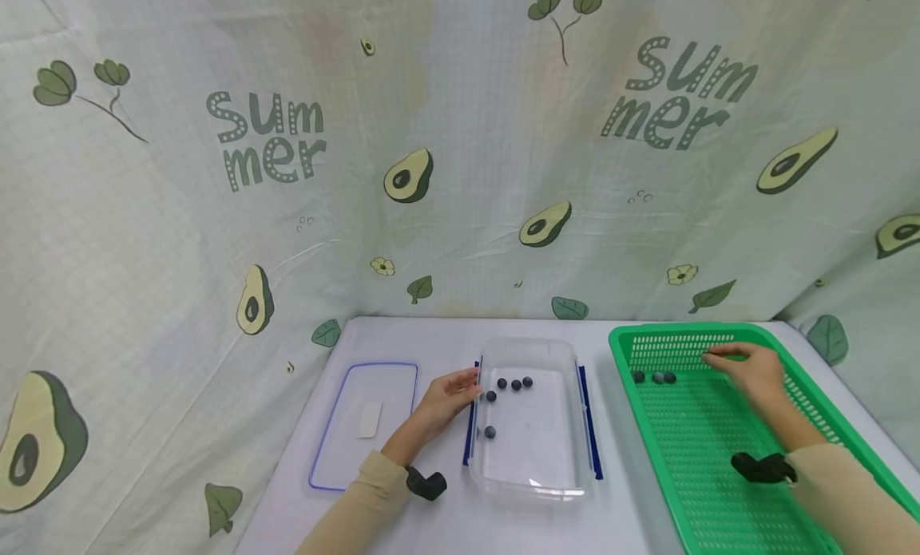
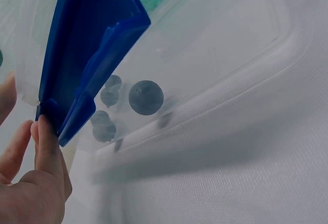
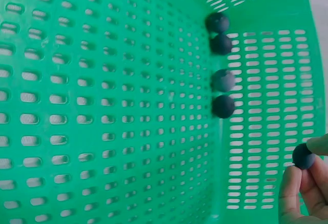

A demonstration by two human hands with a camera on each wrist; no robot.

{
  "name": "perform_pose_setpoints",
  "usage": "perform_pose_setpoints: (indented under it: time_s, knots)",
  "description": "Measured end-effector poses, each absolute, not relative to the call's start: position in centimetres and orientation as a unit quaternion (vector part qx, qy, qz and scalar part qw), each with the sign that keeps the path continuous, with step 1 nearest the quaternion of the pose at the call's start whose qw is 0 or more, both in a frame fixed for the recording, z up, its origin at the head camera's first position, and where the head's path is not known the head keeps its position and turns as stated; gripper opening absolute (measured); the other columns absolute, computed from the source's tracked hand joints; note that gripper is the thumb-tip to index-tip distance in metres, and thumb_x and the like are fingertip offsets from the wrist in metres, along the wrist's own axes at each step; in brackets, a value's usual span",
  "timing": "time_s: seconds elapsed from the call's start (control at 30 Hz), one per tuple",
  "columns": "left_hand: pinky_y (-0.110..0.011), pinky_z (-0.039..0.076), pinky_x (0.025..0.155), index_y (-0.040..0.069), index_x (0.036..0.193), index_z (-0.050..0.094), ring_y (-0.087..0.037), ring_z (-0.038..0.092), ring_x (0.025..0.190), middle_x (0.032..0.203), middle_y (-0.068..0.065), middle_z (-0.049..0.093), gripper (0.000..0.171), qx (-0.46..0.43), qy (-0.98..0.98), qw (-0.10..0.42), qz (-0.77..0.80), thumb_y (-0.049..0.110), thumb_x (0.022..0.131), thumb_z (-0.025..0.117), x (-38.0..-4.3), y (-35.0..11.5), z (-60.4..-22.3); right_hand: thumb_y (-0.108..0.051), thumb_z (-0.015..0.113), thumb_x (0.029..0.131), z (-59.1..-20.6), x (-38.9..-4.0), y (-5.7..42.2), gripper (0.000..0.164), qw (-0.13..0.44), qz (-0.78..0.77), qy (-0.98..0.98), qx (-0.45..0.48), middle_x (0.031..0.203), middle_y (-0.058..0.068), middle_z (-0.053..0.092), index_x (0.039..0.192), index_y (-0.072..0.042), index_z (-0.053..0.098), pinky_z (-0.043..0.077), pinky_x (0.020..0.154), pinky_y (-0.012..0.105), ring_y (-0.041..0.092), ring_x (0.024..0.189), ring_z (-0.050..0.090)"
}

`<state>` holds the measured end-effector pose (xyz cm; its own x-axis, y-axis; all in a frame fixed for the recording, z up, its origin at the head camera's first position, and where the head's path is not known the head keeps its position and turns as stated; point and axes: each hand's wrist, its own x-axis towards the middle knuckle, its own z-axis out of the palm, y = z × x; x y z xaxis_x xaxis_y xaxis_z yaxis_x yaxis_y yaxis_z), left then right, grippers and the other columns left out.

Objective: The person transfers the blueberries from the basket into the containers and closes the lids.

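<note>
A clear plastic box (image 1: 532, 459) with blue side latches holds several small dark balls (image 1: 516, 385). At its left rim my left hand (image 1: 444, 399) grips the edge, fingertips against the blue latch (image 2: 92, 44) and thumb on the other side of the wall. My right hand (image 1: 751, 371) is over the far part of a green basket (image 1: 647, 459). Between thumb and fingers it pinches one dark ball (image 3: 303, 156), near the basket's slotted wall. Several more dark balls (image 3: 223, 80) lie in a row along the foot of that wall.
A clear lid (image 1: 338, 451) with a blue rim lies left of the box, with a white rectangle (image 1: 370, 420) on it. All stand on a white table (image 1: 618, 507). Behind hangs a curtain (image 1: 460, 140) with avocado prints.
</note>
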<state>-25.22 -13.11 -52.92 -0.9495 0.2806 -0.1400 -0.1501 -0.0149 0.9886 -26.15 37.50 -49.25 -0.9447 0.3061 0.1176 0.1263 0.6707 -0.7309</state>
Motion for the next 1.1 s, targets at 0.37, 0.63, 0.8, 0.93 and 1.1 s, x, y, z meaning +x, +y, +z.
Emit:
perform_pose_setpoints:
  time_s: [0.37, 0.63, 0.8, 0.93, 1.1]
  knots:
    - [-0.027, 0.048, 0.101, -0.006, 0.142, 0.048, -0.018, 0.056, 0.117, 0.142, -0.028, 0.048, 0.054, 0.049, 0.685, 0.152, 0.711, 0.011, 0.096, 0.069, -25.4, -13.0, -52.8, -0.029, 0.07, 0.094, -46.9, -25.4, 36.9, 0.044, 0.098, 0.421, -0.896, -0.101, 0.11, 0.021, 0.065, 0.111, 0.011, 0.068, 0.049, 0.08, 0.048, 0.038, 0.108, 0.051]
    - [-0.028, 0.047, 0.103, -0.005, 0.142, 0.049, -0.021, 0.055, 0.121, 0.143, -0.026, 0.048, 0.055, 0.045, 0.687, 0.156, 0.709, 0.013, 0.095, 0.07, -25.3, -13.1, -52.7, -0.033, 0.075, 0.09, -45.5, -24.5, 36.3, 0.04, 0.089, 0.445, -0.888, -0.074, 0.085, -0.032, 0.054, 0.106, 0.003, 0.073, 0.047, 0.067, 0.018, -0.013, 0.08, 0.047]
    - [-0.028, 0.047, 0.102, -0.003, 0.141, 0.051, -0.021, 0.056, 0.12, 0.142, -0.026, 0.049, 0.055, 0.044, 0.691, 0.156, 0.704, 0.016, 0.094, 0.072, -25.2, -13.2, -52.9, -0.036, 0.075, 0.091, -44.7, -23.8, 35.3, 0.046, 0.081, 0.468, -0.878, -0.058, 0.092, -0.031, 0.053, 0.112, 0.005, 0.07, 0.051, 0.085, 0.051, -0.016, 0.08, 0.048]
    - [-0.027, 0.048, 0.102, -0.005, 0.142, 0.05, -0.018, 0.057, 0.117, 0.142, -0.026, 0.049, 0.055, 0.045, 0.686, 0.158, 0.709, 0.014, 0.095, 0.07, -25.2, -13.2, -52.9, -0.035, 0.075, 0.091, -44.0, -23.3, 34.3, 0.048, 0.076, 0.49, -0.867, -0.04, 0.094, -0.028, 0.057, 0.115, 0.007, 0.068, 0.043, 0.092, 0.067, -0.016, 0.082, 0.049]
    - [-0.026, 0.048, 0.101, -0.005, 0.142, 0.05, -0.015, 0.058, 0.114, 0.142, -0.026, 0.049, 0.055, 0.043, 0.686, 0.156, 0.71, 0.014, 0.095, 0.07, -25.2, -13.2, -52.8, -0.034, 0.075, 0.091, -43.3, -23.0, 33.1, 0.047, 0.078, 0.489, -0.868, -0.019, 0.094, -0.025, 0.061, 0.115, 0.006, 0.068, 0.046, 0.09, 0.063, -0.015, 0.084, 0.051]
